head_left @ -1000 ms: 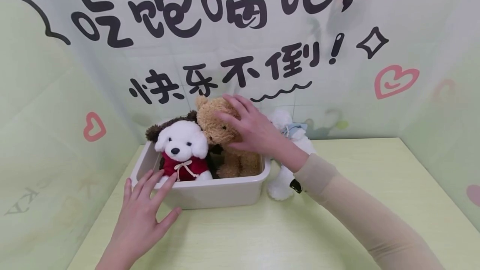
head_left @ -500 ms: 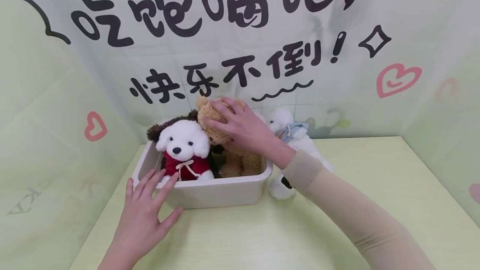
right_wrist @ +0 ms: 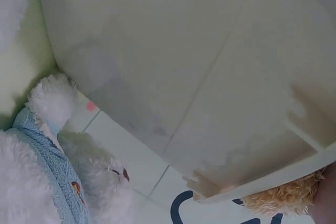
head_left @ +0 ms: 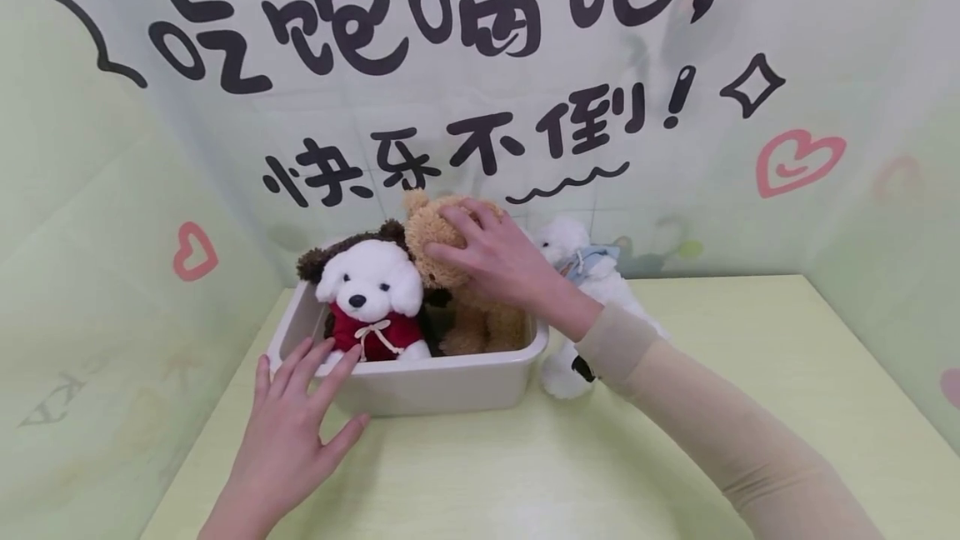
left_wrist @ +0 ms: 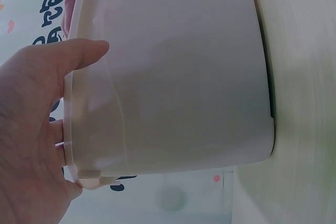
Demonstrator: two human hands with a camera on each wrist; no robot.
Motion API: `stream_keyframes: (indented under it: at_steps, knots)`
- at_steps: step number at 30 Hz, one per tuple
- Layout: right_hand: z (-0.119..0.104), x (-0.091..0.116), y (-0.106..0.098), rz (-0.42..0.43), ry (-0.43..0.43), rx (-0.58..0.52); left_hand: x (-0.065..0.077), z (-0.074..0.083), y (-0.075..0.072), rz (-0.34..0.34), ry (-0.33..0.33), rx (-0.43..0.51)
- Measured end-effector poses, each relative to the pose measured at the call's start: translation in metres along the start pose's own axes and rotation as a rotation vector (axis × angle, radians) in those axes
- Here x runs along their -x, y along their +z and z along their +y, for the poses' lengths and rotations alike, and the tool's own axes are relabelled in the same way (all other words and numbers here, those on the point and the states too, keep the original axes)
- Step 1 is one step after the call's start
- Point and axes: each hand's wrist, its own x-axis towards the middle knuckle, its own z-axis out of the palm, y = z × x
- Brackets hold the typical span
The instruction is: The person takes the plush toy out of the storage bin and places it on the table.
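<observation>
A light-grey plastic bin point(head_left: 442, 390) stands on the table, holding several plush toys. My left hand point(head_left: 285, 423) holds its front left rim; in the left wrist view the thumb point(left_wrist: 94, 52) lies on the outer wall and the fingers reach behind the rim. A white plush dog point(head_left: 367, 283) in a red top sits just beyond those fingers. At the bin's right side my right hand point(head_left: 506, 261) grips the head of a tan teddy bear point(head_left: 435, 236), covering part of its face. In the right wrist view only some bear fur point(right_wrist: 281, 195) shows past the rim.
A dark brown plush toy point(head_left: 322, 257) lies behind the white dog in the bin. Outside the bin, on the right, a white plush toy point(head_left: 611, 290) with blue cloth leans back, partly behind my right forearm. A printed backdrop point(head_left: 480, 107) stands behind the table point(head_left: 750, 357).
My right hand has slid left over the bear's head, then shifted slightly back right, its fingers now more bent. The bear's head has tilted a little to the right. My left hand stays put.
</observation>
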Motion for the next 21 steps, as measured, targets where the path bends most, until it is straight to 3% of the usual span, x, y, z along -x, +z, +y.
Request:
stream_keyframes:
  at_steps: [5,12,21]
  knots:
    - [0.001,0.001,-0.002,0.031,-0.009,-0.016,0.004,0.0,0.0,0.004,-0.008,0.008]
    - [0.009,0.002,-0.012,0.145,-0.008,-0.021,0.003,0.0,0.001,0.012,-0.002,0.008]
    - [0.02,0.0,-0.038,0.285,0.005,-0.057,0.001,0.0,0.0,0.012,0.005,0.0]
